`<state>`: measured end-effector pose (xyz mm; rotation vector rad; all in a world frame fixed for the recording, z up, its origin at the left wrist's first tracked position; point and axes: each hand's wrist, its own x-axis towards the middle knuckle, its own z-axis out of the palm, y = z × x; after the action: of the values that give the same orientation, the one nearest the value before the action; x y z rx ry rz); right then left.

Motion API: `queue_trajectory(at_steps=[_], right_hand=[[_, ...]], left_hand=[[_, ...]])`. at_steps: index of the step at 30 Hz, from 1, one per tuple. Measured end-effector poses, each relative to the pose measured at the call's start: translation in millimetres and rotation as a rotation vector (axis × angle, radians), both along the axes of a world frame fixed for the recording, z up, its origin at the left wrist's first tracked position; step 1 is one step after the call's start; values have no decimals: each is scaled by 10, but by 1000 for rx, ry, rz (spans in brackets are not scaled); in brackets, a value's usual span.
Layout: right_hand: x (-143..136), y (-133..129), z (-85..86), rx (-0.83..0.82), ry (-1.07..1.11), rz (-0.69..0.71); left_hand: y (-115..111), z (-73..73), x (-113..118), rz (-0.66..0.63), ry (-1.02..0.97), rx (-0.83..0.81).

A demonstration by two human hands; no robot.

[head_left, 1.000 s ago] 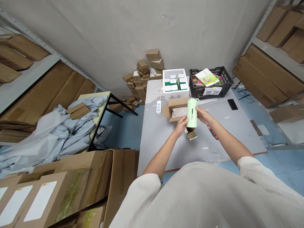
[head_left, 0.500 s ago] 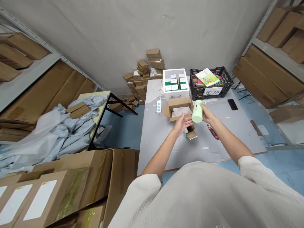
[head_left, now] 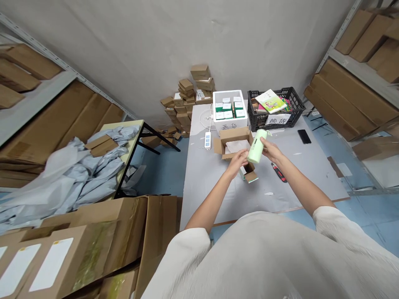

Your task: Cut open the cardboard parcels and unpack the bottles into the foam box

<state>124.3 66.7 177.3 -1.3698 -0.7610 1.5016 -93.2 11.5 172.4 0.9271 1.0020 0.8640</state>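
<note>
A light green bottle (head_left: 257, 147) with a small dark mark on its side is held tilted above the table, its base toward the lower left. My right hand (head_left: 270, 150) is closed around its right side. At the base, my left hand (head_left: 238, 162) grips with its fingertips, partly hidden behind the bottle. Below lies a small open box (head_left: 250, 176) with its end flap folded out. Behind my left hand stands an open cardboard box (head_left: 236, 135), with white wrapping in it. A red and black utility knife (head_left: 279, 172) lies right of the small box.
At the table's back are a white foam box (head_left: 231, 124) of small green-and-white boxes and a black crate (head_left: 254, 122) holding books. A power strip (head_left: 208, 140) and a phone (head_left: 304, 136) lie on the table (head_left: 202, 187). Cartons (head_left: 124, 224) crowd the lower left.
The bottle has tilted further, its base swinging left into my left hand. My left fingers, spread beside it earlier, have closed on its base. My right hand keeps its hold.
</note>
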Motion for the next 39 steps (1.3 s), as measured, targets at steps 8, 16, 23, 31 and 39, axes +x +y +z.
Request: queue_trajectory(at_steps=[8, 16, 23, 31, 39], right_hand=[[-192, -274, 154, 463, -223, 180], [-205, -512, 275, 778, -544, 339], [-18, -535, 464, 783, -475, 486], [20, -515, 874, 733, -503, 622], [38, -481, 834, 713, -624, 670]], left_hand=[[96, -86, -3, 12, 443, 455], [124, -204, 0, 177, 595, 707], [69, -242, -17, 169, 498, 650], [44, -209, -36, -49, 451, 514], [-6, -237, -63, -186, 473, 497]])
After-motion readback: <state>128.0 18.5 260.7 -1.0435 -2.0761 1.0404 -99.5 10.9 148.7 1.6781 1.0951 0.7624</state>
